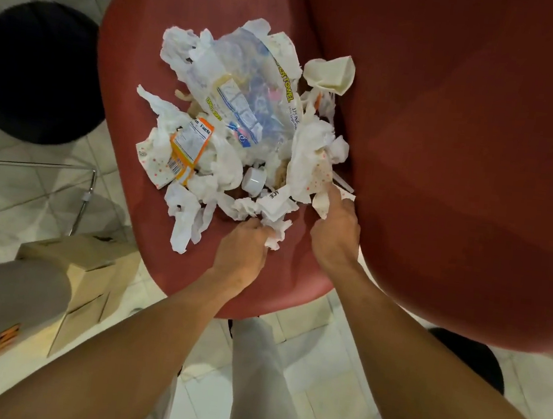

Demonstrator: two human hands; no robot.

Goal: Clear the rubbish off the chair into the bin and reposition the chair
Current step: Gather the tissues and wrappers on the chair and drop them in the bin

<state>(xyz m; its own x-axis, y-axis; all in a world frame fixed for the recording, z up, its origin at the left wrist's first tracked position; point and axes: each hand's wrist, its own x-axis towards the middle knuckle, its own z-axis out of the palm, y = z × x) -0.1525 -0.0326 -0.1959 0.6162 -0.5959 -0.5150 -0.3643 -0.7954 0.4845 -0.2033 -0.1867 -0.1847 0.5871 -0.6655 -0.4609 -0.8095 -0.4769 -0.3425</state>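
White tissue [277, 233] gripped by left hand [243, 243], right hand [334, 229] pinching dotted paper [323, 183]

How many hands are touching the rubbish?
2. The left hand grips crumpled white tissue at the pile's near edge; the right hand pinches spotted paper beside the red chair back.

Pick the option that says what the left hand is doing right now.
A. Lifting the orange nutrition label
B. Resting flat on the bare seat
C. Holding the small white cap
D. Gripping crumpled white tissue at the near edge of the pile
D: the left hand has its fingers curled round crumpled white tissue at the near edge of the rubbish pile on the red chair.
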